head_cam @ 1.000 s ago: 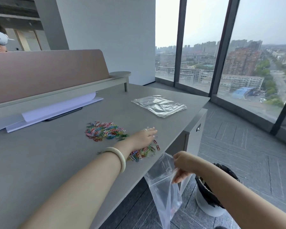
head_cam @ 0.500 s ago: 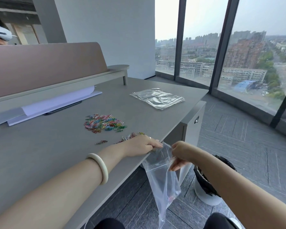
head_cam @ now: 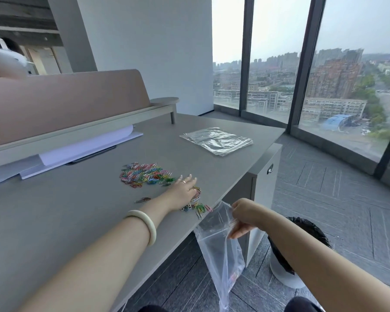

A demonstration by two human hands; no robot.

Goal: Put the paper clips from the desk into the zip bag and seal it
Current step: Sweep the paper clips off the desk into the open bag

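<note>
A heap of coloured paper clips (head_cam: 145, 174) lies in the middle of the grey desk (head_cam: 54, 221). A smaller batch of clips (head_cam: 198, 207) sits beside the desk's front edge. My left hand (head_cam: 182, 192) lies flat on the desk over that batch, fingers spread. My right hand (head_cam: 243, 218) pinches the mouth of a clear zip bag (head_cam: 221, 251), which hangs open just below the desk edge. A few clips show faintly low inside the bag.
A stack of spare clear bags (head_cam: 216, 140) lies at the desk's far right. White papers (head_cam: 81, 152) sit under a raised shelf (head_cam: 77, 129) at the back. A white bin with a black liner (head_cam: 286, 264) stands on the floor below my right arm. A pair of stray clips (head_cam: 142, 199) lies left of my wrist.
My left hand was at the desk edge by the bag's mouth half a second ago. It has moved back onto the desk and now covers a batch of clips near the edge.
</note>
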